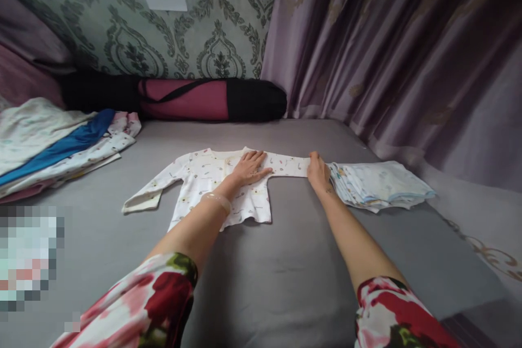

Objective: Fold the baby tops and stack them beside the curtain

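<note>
A small white long-sleeved baby shirt [204,174] with a fine print lies spread on the grey bed sheet. My left hand [250,167] rests flat on its upper right chest, fingers stretched out. The cuff of the sleeve on the right is gripped by my right hand [318,171], its fingers closed, and that sleeve runs straight out sideways. The other sleeve slants down to the left, bent near its cuff. My left forearm hides part of the lower shirt. Just right of my right hand sits a stack of folded light cloths [379,182] with pale blue edges.
A heap of clothes [49,141], white, blue and pink, lies at the left. Along the wall rests a long black and maroon bag [187,100]. Purple curtains [367,38] hang at the right, behind the grey bed sheet [281,272]. A blurred patch covers the lower left.
</note>
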Demonstrator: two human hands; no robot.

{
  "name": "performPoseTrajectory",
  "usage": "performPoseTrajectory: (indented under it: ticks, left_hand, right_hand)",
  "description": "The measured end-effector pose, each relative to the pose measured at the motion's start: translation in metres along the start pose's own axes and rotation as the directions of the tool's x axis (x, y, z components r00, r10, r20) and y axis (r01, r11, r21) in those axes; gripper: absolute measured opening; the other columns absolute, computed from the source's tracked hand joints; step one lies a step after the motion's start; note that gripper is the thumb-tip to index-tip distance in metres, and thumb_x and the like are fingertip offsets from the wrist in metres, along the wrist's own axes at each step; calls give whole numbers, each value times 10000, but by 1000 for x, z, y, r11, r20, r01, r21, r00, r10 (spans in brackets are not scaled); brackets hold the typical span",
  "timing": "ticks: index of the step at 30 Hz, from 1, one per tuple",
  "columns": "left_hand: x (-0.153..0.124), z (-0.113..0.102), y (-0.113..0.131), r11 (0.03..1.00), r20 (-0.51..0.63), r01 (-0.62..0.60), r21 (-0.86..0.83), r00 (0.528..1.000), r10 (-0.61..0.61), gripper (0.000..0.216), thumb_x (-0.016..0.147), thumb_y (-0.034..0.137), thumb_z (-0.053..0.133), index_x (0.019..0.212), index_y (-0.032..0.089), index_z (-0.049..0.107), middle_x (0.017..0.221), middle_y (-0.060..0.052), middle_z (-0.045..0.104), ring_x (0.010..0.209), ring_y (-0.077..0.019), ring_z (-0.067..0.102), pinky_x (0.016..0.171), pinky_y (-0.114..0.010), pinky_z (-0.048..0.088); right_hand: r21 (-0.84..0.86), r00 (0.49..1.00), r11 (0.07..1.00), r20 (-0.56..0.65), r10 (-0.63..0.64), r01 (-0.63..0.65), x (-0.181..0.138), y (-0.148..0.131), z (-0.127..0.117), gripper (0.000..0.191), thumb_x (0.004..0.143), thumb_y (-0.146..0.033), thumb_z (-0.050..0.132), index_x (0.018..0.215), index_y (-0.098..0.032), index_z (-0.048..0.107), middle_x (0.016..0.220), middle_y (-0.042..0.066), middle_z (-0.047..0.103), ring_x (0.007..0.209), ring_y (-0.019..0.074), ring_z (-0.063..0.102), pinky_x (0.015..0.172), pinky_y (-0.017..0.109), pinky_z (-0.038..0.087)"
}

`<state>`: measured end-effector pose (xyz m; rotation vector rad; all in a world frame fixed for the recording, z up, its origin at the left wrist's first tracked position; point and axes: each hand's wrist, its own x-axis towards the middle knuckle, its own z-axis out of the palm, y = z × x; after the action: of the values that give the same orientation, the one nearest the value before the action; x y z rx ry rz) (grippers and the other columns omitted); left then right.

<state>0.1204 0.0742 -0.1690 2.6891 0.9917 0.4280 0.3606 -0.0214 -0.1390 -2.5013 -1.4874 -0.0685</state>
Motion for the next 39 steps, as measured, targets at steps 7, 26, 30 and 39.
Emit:
performPoseTrajectory:
  ticks: [7,26,30,39]
  left_hand:
    - [5,-3,1,999,74,31,14,997,-32,868,817,777,404,1467,202,363,1559,-133,320,1419,-360,262,1153,-491,190]
    - [21,-7,14,980,232,189,69,952,-200,969,711,649,640,1501,211,288,1593,-155,215,1433,-419,185,1137,-571,189]
    - [21,-14,20,982,269,188,25,945,-188,1082,663,759,612,1517,201,253,1610,-150,161,1451,-420,131,1150,-571,162]
    - [-70,-113,-61,863,-35,358,-357,918,-395,627,833,522,528,1324,132,534,1353,-146,570,1191,-253,567,954,-307,456]
  right_hand:
    - [-194,1000,981,-2,16,-16,-2,-7,0,419,909,-60,280,1209,-84,572,1175,254,596,996,308,645,766,382,468]
    - [68,921,965,288,-261,252,-22,-69,21,642,1004,-495,156,1524,-140,282,1593,140,237,1472,289,159,1173,504,78]
    - [-97,960,984,255,-120,149,-13,-26,12,601,1002,-472,160,1525,-206,291,1588,135,253,1455,316,208,1141,558,147]
    - [-125,947,989,319,-40,84,-4,-30,-2,605,986,-476,156,1526,-239,289,1581,106,273,1437,293,260,1127,542,203]
